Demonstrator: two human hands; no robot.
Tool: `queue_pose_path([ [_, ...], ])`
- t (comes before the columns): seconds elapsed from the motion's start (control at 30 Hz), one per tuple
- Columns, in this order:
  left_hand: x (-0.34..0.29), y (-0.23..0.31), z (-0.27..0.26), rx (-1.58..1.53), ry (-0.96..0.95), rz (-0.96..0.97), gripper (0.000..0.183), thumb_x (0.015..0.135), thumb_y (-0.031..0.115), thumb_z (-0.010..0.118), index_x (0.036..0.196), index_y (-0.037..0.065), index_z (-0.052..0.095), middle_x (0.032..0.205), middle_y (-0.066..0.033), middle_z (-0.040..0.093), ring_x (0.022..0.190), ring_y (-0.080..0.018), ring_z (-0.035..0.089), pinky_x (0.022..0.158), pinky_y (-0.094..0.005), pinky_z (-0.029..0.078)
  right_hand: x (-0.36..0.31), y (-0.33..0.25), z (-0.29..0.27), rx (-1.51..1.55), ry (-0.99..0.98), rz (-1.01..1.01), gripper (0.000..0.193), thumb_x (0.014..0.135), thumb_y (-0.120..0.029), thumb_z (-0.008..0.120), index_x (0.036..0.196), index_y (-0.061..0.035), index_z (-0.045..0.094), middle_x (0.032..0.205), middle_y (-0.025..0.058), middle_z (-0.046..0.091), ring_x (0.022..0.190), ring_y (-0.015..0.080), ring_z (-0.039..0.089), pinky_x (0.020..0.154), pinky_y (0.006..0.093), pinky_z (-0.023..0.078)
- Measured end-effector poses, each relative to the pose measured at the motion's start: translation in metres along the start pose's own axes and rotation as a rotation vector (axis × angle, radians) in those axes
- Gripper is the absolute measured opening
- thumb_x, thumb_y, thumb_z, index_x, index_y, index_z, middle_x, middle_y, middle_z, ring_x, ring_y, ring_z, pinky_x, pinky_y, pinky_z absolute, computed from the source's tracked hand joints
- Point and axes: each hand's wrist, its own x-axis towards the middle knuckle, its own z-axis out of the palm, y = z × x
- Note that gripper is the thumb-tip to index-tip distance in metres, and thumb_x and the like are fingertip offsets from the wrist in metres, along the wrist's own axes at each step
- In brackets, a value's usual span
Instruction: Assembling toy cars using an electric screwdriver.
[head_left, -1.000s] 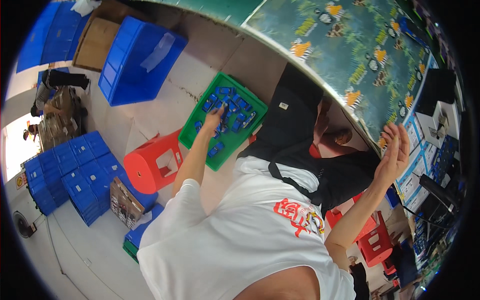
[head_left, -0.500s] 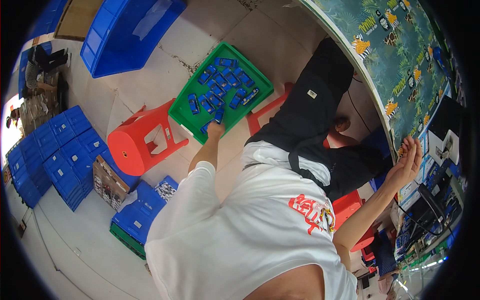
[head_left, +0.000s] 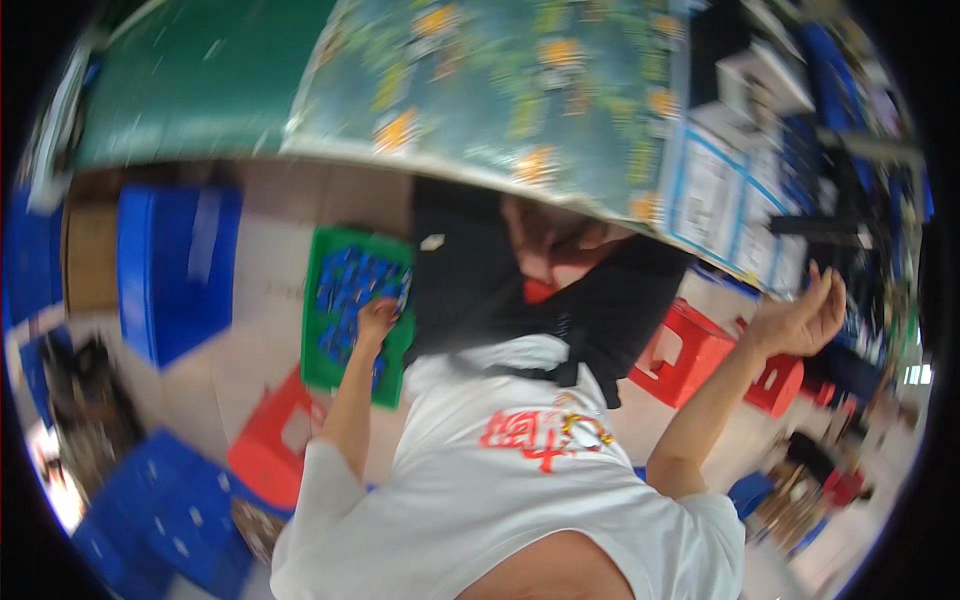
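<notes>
Several blue toy cars (head_left: 345, 275) lie loose in a green tray (head_left: 312, 345), low on my left. My left hand (head_left: 378, 318) is down over the cars, close to the tray's right side. Motion blur smears its fingers, so whether a car is between them does not show. My right hand (head_left: 805, 315) hovers by the near edge of the table at right, palm turned upward. Its fingers are apart and slightly curled, with nothing in them.
A table with a patterned cover (head_left: 480, 90) spans the far side. Left of the tray stands a blue bin (head_left: 175, 270). Red stools (head_left: 270, 440) are on both sides of me, and stacked blue crates (head_left: 170, 510) sit at lower left. Papers (head_left: 715, 185) lie on the table.
The whole view has swung round, bringing the table from the right to the top. My left hand, which had a blue toy car at its fingertips, has shifted along the tray.
</notes>
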Motion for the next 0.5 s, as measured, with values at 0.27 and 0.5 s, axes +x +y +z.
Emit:
queue_pose_path([
  [0.27, -0.151, 0.295, 0.089, 0.542, -0.563, 0.499, 0.018, 0.094, 0.015, 0.065, 0.094, -0.002, 0.067, 0.077, -0.0025, 0.066, 0.075, -0.0070, 0.060, 0.069, -0.0231, 0.048, 0.079, 0.032, 0.017, 0.192, -0.050, 0.222, 0.049, 0.085, 0.002, 0.071, 0.128, 0.0023, 0.048, 0.130, 0.0143, 0.055, 0.121, 0.0223, 0.052, 0.105, 0.0334, 0.041],
  [0.5, -0.250, 0.387, 0.342, 0.073, -1.008, 0.898, 0.021, 0.096, 0.010, 0.059, 0.115, -0.001, 0.061, 0.105, -0.0091, 0.065, 0.095, -0.0139, 0.061, 0.082, -0.0288, 0.050, 0.093, 0.089, 0.035, 0.092, -0.248, 0.476, 0.054, 0.073, -0.026, 0.087, 0.110, 0.0023, 0.058, 0.093, 0.0080, 0.067, 0.080, 0.0158, 0.065, 0.073, 0.0280, 0.052],
])
